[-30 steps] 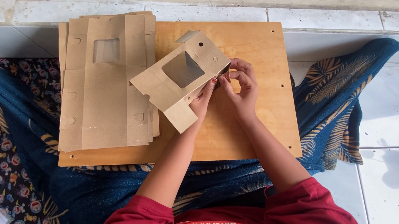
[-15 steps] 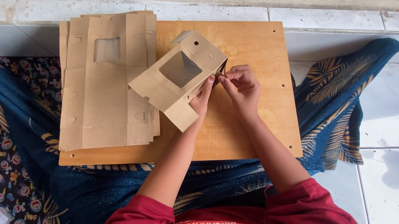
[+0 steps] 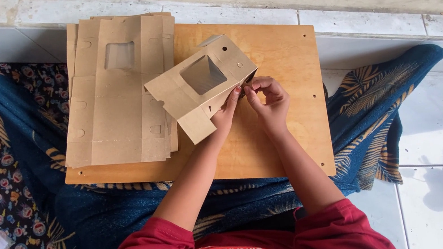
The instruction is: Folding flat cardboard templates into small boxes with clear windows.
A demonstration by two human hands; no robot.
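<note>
both hands, left hand (image 3: 224, 117) and right hand (image 3: 267, 97), fingers pinched on windowed kraft box (image 3: 199, 87)'s near-right edge over wooden board (image 3: 283, 76); flat box stack (image 3: 115, 98) left.

The brown window box (image 3: 202, 84) opened from a flatter fold into a fuller box shape while the right hand (image 3: 268, 98) shifted to its end flap beside the left hand (image 3: 226, 115).

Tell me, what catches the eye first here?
A half-folded brown cardboard box with a square window, held up by both hands at the middle of a wooden board. Left of it lies a stack of flat box blanks; a blue patterned cloth spreads beneath.
</note>
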